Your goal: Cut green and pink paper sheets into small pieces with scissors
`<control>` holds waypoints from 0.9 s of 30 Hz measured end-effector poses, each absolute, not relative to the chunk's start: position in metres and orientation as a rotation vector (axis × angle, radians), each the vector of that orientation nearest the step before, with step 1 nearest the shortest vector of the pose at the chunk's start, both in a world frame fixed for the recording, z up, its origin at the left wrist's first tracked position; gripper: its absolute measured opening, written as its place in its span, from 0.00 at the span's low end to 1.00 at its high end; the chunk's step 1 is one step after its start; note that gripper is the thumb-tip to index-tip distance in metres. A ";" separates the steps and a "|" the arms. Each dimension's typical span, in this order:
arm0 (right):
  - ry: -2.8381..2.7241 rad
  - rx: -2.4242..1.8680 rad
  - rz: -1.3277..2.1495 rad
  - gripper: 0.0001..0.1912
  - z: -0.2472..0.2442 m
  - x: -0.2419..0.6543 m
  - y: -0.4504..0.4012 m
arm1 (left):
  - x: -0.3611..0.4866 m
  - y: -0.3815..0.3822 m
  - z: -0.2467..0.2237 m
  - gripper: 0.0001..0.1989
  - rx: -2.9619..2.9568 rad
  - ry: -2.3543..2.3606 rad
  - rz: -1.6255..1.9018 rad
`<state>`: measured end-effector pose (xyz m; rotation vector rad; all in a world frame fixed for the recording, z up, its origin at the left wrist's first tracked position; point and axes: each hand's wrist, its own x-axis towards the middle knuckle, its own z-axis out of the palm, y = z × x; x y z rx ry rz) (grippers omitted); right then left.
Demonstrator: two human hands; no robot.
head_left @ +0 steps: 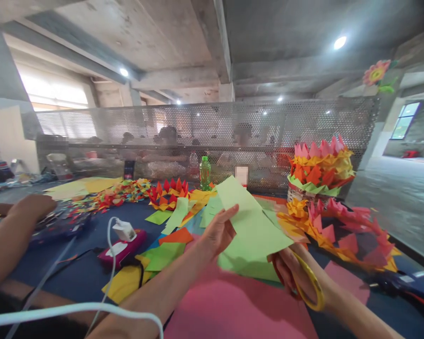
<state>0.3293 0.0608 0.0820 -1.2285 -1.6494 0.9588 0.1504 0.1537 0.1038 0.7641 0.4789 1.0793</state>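
Note:
My left hand (219, 230) is closed on a light green paper sheet (249, 226), thumb on top, holding it up off the table. My right hand (284, 268) grips a pair of scissors by its yellow handle (320, 294), at the sheet's lower right corner. The sheet hides the blades, so I cannot tell whether they touch it. Below both hands lies a large pink sheet (240, 310), with more light green paper (247, 266) on it. Green sheets (166, 256) and a yellow sheet (122, 285) lie left of my left hand.
A magenta power strip (108, 255) with a white plug (124, 230) and cables sits left. Folded-paper rings (349, 242) and a layered paper stack (320, 165) stand right. Behind are a green bottle (205, 174) and a perforated metal screen (212, 122). A co-worker's hand (35, 207) is far left.

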 end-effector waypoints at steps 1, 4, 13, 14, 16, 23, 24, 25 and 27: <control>-1.659 -1.267 0.970 0.29 0.080 0.330 0.062 | 0.148 0.154 0.103 0.22 0.768 0.483 1.095; -1.708 -1.333 1.012 0.29 0.073 0.332 0.066 | 0.145 0.154 0.094 0.23 0.816 0.528 1.120; -1.852 -1.424 0.850 0.28 0.068 0.334 0.064 | 0.144 0.161 0.079 0.25 1.014 0.556 1.198; -1.877 -1.433 0.814 0.28 0.072 0.332 0.061 | 0.143 0.161 0.080 0.24 1.039 0.554 1.212; -1.915 -1.435 0.739 0.29 0.081 0.329 0.055 | 0.143 0.160 0.081 0.24 1.077 0.553 1.239; -1.903 -1.427 0.713 0.27 0.087 0.328 0.051 | 0.147 0.155 0.078 0.22 1.173 0.631 1.284; -1.899 -1.419 0.686 0.27 0.087 0.329 0.051 | 0.147 0.154 0.077 0.22 1.179 0.637 1.280; -1.899 -1.415 0.650 0.26 0.087 0.330 0.052 | 0.148 0.153 0.077 0.22 1.186 0.636 1.278; -1.920 -1.409 0.574 0.26 0.090 0.332 0.052 | 0.148 0.150 0.077 0.22 1.206 0.629 1.273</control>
